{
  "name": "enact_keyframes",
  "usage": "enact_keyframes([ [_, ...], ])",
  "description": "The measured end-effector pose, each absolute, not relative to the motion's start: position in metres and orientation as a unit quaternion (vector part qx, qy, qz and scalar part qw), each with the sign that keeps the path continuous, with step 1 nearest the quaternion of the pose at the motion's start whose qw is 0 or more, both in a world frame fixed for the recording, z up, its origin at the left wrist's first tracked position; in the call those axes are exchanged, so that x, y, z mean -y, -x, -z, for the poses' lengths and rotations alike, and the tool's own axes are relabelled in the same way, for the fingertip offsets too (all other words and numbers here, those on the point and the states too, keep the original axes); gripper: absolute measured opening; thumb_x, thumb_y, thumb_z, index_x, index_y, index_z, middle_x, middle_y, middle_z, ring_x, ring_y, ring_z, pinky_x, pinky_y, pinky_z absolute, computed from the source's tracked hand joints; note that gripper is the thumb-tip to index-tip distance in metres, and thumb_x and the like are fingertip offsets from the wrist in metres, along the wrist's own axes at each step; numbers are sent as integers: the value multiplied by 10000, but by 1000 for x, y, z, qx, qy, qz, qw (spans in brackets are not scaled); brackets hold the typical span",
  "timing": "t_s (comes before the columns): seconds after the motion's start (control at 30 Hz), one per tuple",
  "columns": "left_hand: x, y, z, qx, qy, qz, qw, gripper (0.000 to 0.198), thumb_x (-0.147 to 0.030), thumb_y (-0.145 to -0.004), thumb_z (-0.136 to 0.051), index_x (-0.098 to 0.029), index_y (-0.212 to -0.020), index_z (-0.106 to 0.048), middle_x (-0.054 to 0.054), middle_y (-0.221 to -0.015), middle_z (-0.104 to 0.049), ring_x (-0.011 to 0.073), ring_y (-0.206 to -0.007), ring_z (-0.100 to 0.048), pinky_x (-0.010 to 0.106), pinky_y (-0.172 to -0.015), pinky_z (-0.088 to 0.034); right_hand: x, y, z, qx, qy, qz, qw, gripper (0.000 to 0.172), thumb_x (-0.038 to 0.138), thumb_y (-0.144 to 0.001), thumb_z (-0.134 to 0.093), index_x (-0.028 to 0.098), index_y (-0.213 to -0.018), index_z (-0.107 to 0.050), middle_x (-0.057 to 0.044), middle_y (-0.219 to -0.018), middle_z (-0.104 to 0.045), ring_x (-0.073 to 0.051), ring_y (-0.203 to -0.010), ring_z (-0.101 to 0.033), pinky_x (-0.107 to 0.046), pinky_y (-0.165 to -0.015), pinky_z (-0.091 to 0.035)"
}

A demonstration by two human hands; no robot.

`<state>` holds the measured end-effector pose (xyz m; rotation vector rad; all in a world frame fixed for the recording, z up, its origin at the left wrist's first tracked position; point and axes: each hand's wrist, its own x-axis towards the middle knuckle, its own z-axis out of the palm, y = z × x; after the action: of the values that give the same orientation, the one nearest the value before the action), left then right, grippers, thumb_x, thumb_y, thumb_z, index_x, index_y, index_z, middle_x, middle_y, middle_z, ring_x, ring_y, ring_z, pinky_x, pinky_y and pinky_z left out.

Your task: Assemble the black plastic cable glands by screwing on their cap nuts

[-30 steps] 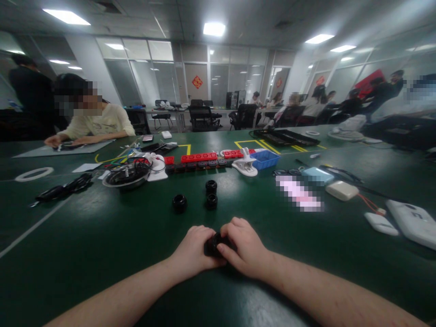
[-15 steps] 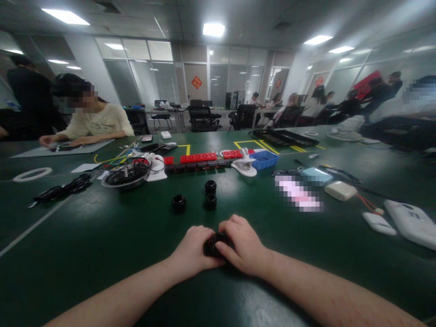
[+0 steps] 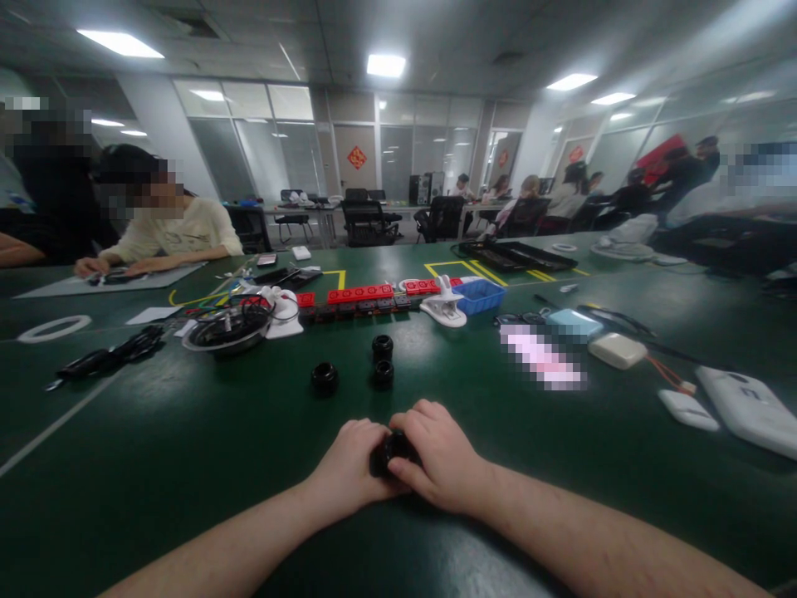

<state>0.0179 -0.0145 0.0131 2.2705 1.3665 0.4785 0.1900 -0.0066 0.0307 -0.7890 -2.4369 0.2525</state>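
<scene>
Blk fitting [image 3: 391,453] btwn fingers [image 3: 425,418]: L hand [image 3: 349,467], R hand [image 3: 447,472]

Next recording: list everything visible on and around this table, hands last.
held fitting: one, black, between both hands
loose fittings: three, black, beyond the hands
blocks: one row, red, mid-table
basket: one, blue, right of blocks
clip: one, white, beside basket
dish: one, grey, left of blocks
ring: one, white, far left
table: one, green, underneath everything
co-worker: one, cream top, seated far left
left hand: one, bare, on held fitting
right hand: one, bare, on held fitting
</scene>
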Motion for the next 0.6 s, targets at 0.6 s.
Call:
enact_keyframes([
  [0.6, 15, -19, -15, -492, -822, -179, 225, 294, -438, -641, -620, -174, -758, -561, 7, -746, -563, 183, -708, -497, 304, -673, -347, 10, -187, -33, 912, 296, -100, 267, 370, 451, -799, -452, 129, -967, -521, -81, -855, -566, -206, -783, -428, -344, -706, -343],
])
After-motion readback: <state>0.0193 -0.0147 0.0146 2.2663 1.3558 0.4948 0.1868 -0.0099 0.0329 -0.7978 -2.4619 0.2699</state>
